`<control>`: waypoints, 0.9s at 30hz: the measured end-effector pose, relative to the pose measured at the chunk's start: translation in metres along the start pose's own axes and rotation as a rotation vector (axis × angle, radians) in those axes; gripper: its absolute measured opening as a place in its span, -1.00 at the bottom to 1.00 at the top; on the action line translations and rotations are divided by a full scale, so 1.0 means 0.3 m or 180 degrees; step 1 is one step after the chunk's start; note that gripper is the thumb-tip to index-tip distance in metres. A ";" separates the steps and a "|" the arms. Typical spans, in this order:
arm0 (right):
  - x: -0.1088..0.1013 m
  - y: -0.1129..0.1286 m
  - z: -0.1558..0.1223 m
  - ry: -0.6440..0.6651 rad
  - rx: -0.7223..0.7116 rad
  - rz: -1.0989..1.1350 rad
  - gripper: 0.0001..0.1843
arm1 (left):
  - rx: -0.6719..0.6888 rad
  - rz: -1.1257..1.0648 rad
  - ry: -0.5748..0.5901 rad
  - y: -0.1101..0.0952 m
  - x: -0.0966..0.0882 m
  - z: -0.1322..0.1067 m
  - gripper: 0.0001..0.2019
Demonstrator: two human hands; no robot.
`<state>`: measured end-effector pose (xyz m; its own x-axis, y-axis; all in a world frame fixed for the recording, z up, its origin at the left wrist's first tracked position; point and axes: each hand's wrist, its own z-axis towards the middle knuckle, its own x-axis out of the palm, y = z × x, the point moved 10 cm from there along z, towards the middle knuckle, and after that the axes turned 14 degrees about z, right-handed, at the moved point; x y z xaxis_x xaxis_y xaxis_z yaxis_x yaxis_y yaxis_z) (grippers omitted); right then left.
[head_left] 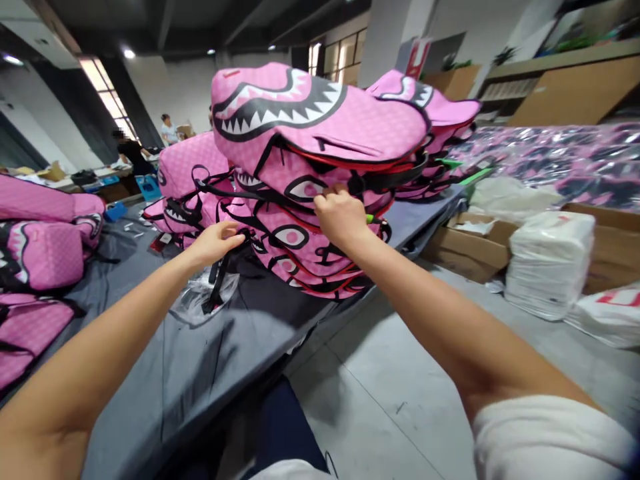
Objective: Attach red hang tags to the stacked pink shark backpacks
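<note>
Because the stack of pink backpacks (295,170) rises several bags high at the right edge of the tabletop (145,347), handling it calls for slow, even pressure, lest the top backpack (325,110) slide towards the floor (390,387). The right hand (343,217) has its fingers bent against the stack's near side; whether they pinch fabric or strap cannot be told. The left hand (215,243), loosely curved with thumb and fingers apart, is beside the dangling straps and could serve as a brace, kept clear of loops that might snag. Creased grey covering dresses the tabletop, with a crumpled clear bag (195,303) near the stack's base and other backpacks (47,250) well away from that right edge. Beyond the edge, a cardboard box (467,247) and a white wrapped bundle (547,263) sit on the floor; far back, two people (133,157) are near cluttered tables.
</note>
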<state>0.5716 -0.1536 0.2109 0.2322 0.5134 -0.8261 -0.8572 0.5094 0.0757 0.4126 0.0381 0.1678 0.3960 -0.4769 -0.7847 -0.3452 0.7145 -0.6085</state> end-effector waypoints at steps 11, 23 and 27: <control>-0.079 -0.005 -0.107 -0.0345 0.0119 0.0016 -0.58 | -0.0164 -0.0241 -0.0035 0.268 0.120 -0.381 -0.45; 0.340 0.169 -0.677 0.0790 -0.0073 0.0480 -0.57 | -0.2515 -0.0615 -0.1469 1.039 0.094 -1.301 -0.49; 0.544 0.326 -0.833 0.1879 -0.0062 0.0507 -0.56 | -0.2949 -0.0042 -0.1979 1.150 -0.091 -1.549 -0.62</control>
<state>0.4109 -0.1926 -0.0561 -0.1888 0.1099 -0.9758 -0.8699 0.4423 0.2181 -0.1129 0.0597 -0.0757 0.6717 0.0427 -0.7396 -0.7364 -0.0702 -0.6729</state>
